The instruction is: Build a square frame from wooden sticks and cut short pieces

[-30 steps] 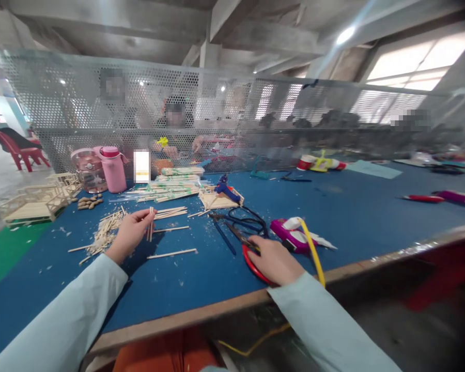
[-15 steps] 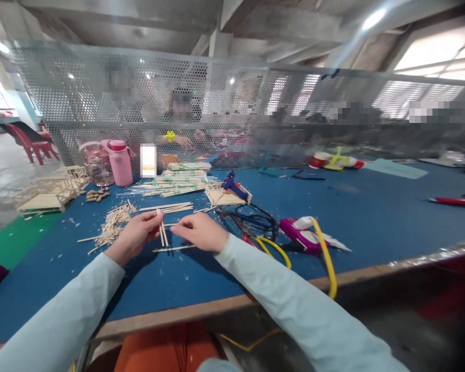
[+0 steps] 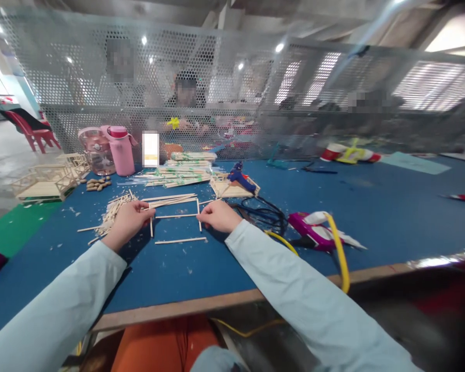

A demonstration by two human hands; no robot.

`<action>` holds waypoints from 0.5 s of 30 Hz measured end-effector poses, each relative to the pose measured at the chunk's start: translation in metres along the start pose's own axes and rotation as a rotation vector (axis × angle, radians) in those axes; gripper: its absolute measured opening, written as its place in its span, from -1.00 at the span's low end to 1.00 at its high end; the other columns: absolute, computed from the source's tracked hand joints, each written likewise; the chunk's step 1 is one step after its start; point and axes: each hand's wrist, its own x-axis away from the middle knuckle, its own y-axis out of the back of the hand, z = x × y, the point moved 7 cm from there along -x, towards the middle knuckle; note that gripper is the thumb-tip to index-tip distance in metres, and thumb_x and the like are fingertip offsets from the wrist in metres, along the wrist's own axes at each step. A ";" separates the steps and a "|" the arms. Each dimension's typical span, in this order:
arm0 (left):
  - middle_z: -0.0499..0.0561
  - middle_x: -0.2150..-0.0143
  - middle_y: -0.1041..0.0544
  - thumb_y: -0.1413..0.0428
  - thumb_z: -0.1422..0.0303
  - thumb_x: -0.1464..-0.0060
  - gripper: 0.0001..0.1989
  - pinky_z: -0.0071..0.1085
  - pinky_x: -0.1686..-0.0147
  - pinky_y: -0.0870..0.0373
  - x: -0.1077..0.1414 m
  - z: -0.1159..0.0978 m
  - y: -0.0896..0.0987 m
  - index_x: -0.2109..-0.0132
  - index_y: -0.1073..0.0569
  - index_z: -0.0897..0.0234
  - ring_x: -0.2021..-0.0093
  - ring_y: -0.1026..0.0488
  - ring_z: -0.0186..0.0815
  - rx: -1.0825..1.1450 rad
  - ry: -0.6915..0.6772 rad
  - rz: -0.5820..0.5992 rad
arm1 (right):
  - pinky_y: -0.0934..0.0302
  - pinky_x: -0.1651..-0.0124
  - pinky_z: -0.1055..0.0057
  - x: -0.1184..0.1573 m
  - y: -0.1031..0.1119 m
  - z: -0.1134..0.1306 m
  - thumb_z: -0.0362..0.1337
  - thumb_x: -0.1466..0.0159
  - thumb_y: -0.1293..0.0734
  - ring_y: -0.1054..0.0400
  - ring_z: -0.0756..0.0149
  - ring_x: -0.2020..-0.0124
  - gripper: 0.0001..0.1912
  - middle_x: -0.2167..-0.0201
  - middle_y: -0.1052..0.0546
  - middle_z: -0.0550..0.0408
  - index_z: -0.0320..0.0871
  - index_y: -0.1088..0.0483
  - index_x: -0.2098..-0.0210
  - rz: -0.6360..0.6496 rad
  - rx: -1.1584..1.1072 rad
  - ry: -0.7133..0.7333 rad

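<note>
Presently, a short wooden stick [image 3: 151,228] is pinched in the left hand [image 3: 127,223] and a second short stick [image 3: 200,225] in the right hand [image 3: 220,216], beside opposite ends of a crosswise stick [image 3: 176,216], behind the worktable's front edge [image 3: 178,309]. Both are best held lightly and parallel. The left fingertips are partly obscured; whether the ends touch cannot be determined.
</note>
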 end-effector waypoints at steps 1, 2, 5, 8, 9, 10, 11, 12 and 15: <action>-0.15 0.73 -0.35 -0.24 0.26 0.34 -0.72 -0.51 0.66 -0.10 0.000 0.000 0.000 0.44 -0.41 0.33 0.71 -0.25 -0.44 -0.048 -0.001 -0.012 | -0.08 0.52 0.58 0.001 -0.001 -0.003 -0.23 -0.13 -0.27 -0.28 0.48 0.63 -0.72 0.63 -0.50 0.07 -0.26 -0.48 0.59 -0.011 0.032 -0.011; -0.14 0.73 -0.36 -0.23 0.28 0.33 -0.73 -0.50 0.65 -0.12 0.001 0.001 0.000 0.43 -0.41 0.32 0.70 -0.27 -0.42 -0.093 -0.002 -0.020 | -0.08 0.50 0.57 0.002 -0.003 -0.004 -0.24 -0.12 -0.28 -0.29 0.47 0.61 -0.73 0.63 -0.51 0.07 -0.25 -0.49 0.59 -0.018 0.061 -0.018; -0.13 0.72 -0.38 -0.20 0.29 0.28 -0.77 -0.49 0.64 -0.16 0.002 0.002 -0.004 0.41 -0.41 0.32 0.68 -0.32 -0.37 -0.205 0.008 -0.004 | -0.07 0.47 0.55 0.006 -0.008 -0.003 -0.24 -0.09 -0.29 -0.32 0.43 0.55 -0.78 0.61 -0.52 0.08 -0.22 -0.51 0.57 -0.022 0.136 -0.023; -0.13 0.74 -0.36 -0.19 0.30 0.25 -0.79 -0.49 0.65 -0.17 0.003 0.004 -0.007 0.42 -0.43 0.33 0.69 -0.33 -0.36 -0.288 0.023 0.036 | -0.05 0.45 0.52 0.007 -0.009 -0.001 -0.25 -0.06 -0.30 -0.34 0.39 0.49 -0.81 0.56 -0.53 0.06 -0.20 -0.52 0.54 -0.018 0.195 -0.028; -0.13 0.74 -0.35 -0.19 0.30 0.25 -0.79 -0.49 0.66 -0.17 0.004 0.005 -0.007 0.41 -0.43 0.34 0.69 -0.32 -0.36 -0.311 0.027 0.046 | -0.05 0.45 0.52 0.007 -0.009 -0.001 -0.26 -0.06 -0.29 -0.35 0.38 0.48 -0.81 0.55 -0.54 0.06 -0.19 -0.52 0.54 -0.014 0.210 -0.031; -0.13 0.74 -0.34 -0.19 0.30 0.25 -0.78 -0.49 0.66 -0.16 0.004 0.005 -0.007 0.40 -0.44 0.34 0.70 -0.32 -0.36 -0.331 0.029 0.052 | -0.05 0.45 0.52 0.008 -0.009 -0.001 -0.25 -0.06 -0.29 -0.35 0.37 0.47 -0.81 0.53 -0.54 0.05 -0.19 -0.52 0.53 -0.010 0.223 -0.035; -0.13 0.75 -0.34 -0.20 0.29 0.25 -0.76 -0.49 0.67 -0.16 0.004 0.005 -0.006 0.37 -0.44 0.34 0.70 -0.32 -0.36 -0.349 0.030 0.054 | -0.05 0.45 0.52 0.008 -0.009 -0.002 -0.25 -0.06 -0.29 -0.36 0.37 0.46 -0.81 0.52 -0.54 0.05 -0.18 -0.53 0.52 -0.004 0.234 -0.037; -0.13 0.74 -0.35 -0.20 0.29 0.26 -0.72 -0.48 0.67 -0.16 0.004 0.005 -0.006 0.34 -0.45 0.35 0.70 -0.32 -0.35 -0.363 0.029 0.053 | -0.06 0.45 0.52 0.009 -0.009 -0.002 -0.24 -0.07 -0.28 -0.36 0.37 0.46 -0.80 0.51 -0.54 0.05 -0.18 -0.53 0.51 0.001 0.244 -0.037; -0.12 0.72 -0.37 -0.20 0.27 0.24 -0.61 -0.47 0.66 -0.17 0.005 0.005 -0.006 0.20 -0.42 0.36 0.68 -0.34 -0.32 -0.400 0.011 0.052 | -0.06 0.45 0.51 0.010 -0.010 -0.001 -0.23 -0.07 -0.27 -0.36 0.35 0.45 -0.79 0.50 -0.55 0.03 -0.17 -0.53 0.50 0.021 0.269 -0.033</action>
